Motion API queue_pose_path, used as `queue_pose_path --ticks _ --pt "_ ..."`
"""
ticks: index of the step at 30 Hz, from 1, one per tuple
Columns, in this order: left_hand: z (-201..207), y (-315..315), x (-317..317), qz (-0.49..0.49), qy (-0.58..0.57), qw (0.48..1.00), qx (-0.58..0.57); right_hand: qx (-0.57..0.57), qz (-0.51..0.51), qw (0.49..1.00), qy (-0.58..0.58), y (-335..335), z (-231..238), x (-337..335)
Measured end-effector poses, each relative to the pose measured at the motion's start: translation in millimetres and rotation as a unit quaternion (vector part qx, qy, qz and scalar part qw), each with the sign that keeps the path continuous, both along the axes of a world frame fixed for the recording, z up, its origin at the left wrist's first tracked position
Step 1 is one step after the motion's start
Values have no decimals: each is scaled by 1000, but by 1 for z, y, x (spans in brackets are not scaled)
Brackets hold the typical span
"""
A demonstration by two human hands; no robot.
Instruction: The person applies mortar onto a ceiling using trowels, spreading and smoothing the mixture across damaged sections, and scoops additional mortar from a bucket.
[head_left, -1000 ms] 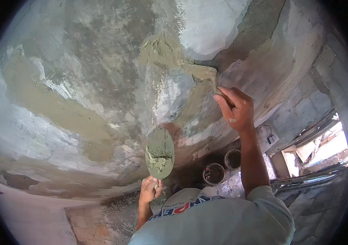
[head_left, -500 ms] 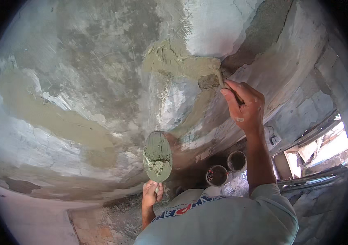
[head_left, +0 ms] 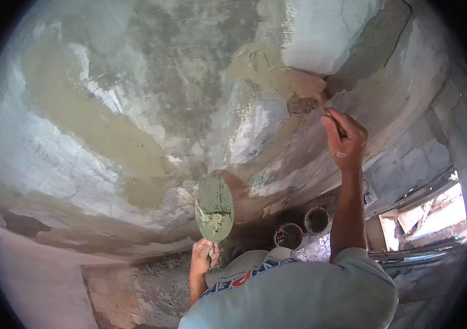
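Observation:
My right hand [head_left: 347, 138] is raised to the wall, its fingers closed round the handle of a small trowel [head_left: 324, 103]. The thin blade is seen nearly edge-on at the right end of a wet plaster patch [head_left: 263, 68]. Just left of the blade lies a rough dark hollow [head_left: 302, 104]. Low in front of my body, my left hand [head_left: 204, 255] grips an oval plasterer's hawk [head_left: 215, 192] from beneath. A lump of wet plaster [head_left: 214, 222] lies on the hawk's near half.
A long band of plaster [head_left: 96, 126] crosses the wall at left. Bare grey render [head_left: 373, 49] runs along the upper right. Two buckets [head_left: 289, 237] [head_left: 317, 220] stand below, near my right arm. At far right is a bright opening [head_left: 431, 214].
The view has turned, so the wall appears farther right. My right hand and trowel stay at the same plaster edge, with little shift along it. The left hand holds the hawk almost still.

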State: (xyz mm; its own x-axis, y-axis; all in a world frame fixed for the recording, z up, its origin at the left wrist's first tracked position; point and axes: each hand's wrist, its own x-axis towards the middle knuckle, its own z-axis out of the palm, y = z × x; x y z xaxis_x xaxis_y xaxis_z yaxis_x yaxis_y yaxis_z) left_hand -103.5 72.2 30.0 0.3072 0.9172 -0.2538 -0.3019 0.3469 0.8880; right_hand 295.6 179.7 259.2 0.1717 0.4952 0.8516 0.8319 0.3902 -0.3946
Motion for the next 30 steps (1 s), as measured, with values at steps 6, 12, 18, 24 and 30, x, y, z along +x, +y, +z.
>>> queue_pose_path --ticks 6,12,18,24,30 --pt "-2 -14 -18 28 -14 999 6 -28 23 988 151 -16 -23 35" --pt "-1 -6 -16 12 -13 1000 -4 -121 145 981 49 -2 8 2" --pt "-4 9 -4 -22 13 1000 0 -130 100 986 16 10 23 16" --pt "9 5 14 -4 21 1000 -12 -102 64 993 14 -4 -8 42" --pt "14 4 24 -23 -3 1000 -8 -126 153 953 231 -15 -36 14"
